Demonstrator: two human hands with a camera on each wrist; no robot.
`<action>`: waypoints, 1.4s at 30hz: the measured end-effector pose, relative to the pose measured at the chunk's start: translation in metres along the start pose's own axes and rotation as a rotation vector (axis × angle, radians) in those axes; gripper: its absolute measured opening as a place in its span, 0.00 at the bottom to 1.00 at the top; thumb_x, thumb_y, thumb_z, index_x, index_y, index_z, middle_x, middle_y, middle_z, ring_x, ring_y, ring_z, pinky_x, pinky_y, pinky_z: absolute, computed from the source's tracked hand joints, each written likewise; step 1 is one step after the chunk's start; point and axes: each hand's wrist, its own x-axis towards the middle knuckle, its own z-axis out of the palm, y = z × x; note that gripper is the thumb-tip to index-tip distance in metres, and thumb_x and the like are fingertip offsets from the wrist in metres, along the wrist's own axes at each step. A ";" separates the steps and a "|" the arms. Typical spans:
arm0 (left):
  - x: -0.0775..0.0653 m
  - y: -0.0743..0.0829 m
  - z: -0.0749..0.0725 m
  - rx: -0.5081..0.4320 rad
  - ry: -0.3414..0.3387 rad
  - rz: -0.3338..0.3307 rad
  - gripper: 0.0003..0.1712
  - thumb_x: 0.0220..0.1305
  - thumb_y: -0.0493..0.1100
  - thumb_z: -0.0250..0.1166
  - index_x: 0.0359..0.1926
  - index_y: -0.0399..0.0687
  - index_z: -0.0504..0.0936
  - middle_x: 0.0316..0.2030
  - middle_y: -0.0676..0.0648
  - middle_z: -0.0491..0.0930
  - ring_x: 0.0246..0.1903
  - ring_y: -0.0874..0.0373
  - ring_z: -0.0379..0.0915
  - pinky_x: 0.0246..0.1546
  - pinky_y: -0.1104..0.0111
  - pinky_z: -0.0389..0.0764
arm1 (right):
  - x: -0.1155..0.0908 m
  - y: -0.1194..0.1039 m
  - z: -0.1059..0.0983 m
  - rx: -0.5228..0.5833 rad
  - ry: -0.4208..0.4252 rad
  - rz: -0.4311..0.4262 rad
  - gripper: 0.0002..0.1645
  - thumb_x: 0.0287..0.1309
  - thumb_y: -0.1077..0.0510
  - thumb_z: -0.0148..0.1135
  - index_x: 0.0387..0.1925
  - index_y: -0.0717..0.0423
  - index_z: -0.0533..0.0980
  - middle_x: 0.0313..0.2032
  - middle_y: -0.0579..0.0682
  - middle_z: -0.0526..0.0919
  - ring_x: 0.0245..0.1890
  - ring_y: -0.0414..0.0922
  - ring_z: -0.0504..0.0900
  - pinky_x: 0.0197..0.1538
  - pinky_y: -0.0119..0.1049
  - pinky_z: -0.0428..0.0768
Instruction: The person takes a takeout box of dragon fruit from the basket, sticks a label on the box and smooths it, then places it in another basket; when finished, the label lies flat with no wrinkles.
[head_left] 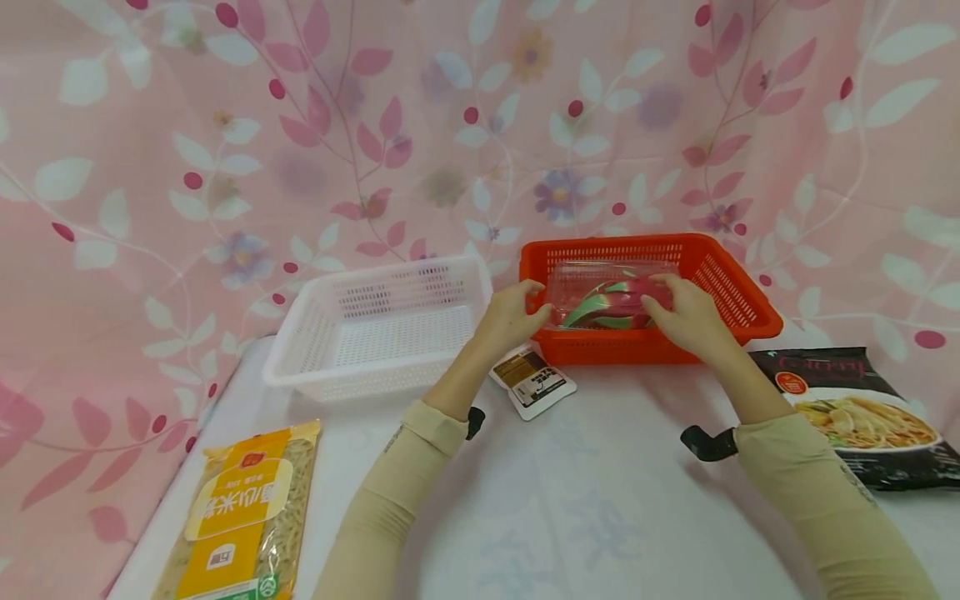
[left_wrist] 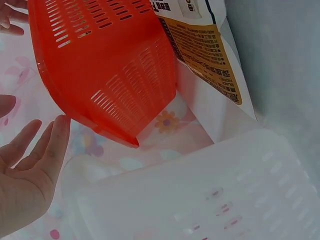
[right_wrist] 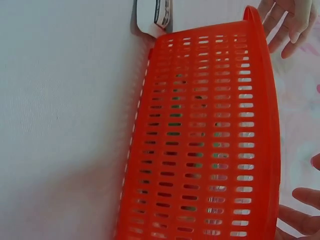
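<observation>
A clear plastic box holding a red and green dragon fruit lies inside the red basket. My left hand is at the box's left end, with a gap between thumb and fingers. In the left wrist view, that hand has its fingers extended beside the red basket's rim. Over the right part of the box is my right hand, thumb and fingers apart. In the right wrist view, the basket's slotted side hides part of my right hand; exact contact is unclear.
To the left stands a white basket. A white and brown pouch lies between the baskets, towards the front. A yellow noodle bag is at the front left, a black noodle packet at the right. Floral cloth hangs behind.
</observation>
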 end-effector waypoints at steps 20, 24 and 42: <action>0.033 0.011 0.014 -0.058 -0.037 -0.038 0.29 0.62 0.47 0.59 0.63 0.43 0.65 0.57 0.43 0.71 0.48 0.52 0.71 0.51 0.62 0.73 | 0.032 0.019 -0.003 -0.094 -0.047 0.080 0.30 0.59 0.58 0.54 0.57 0.73 0.60 0.51 0.74 0.66 0.52 0.67 0.61 0.56 0.62 0.58; 0.037 0.012 0.018 -0.055 -0.051 -0.071 0.32 0.61 0.47 0.60 0.64 0.42 0.63 0.58 0.42 0.70 0.48 0.53 0.71 0.52 0.62 0.72 | 0.039 0.028 -0.002 -0.126 -0.030 0.069 0.30 0.59 0.57 0.54 0.55 0.76 0.61 0.48 0.76 0.67 0.52 0.69 0.59 0.56 0.63 0.53; 0.052 0.014 0.038 -0.011 -0.096 -0.159 0.39 0.59 0.51 0.60 0.66 0.40 0.57 0.56 0.39 0.67 0.51 0.50 0.66 0.50 0.58 0.72 | 0.060 0.047 -0.013 0.021 -0.195 0.319 0.57 0.58 0.31 0.45 0.64 0.75 0.41 0.59 0.76 0.53 0.57 0.71 0.50 0.59 0.67 0.48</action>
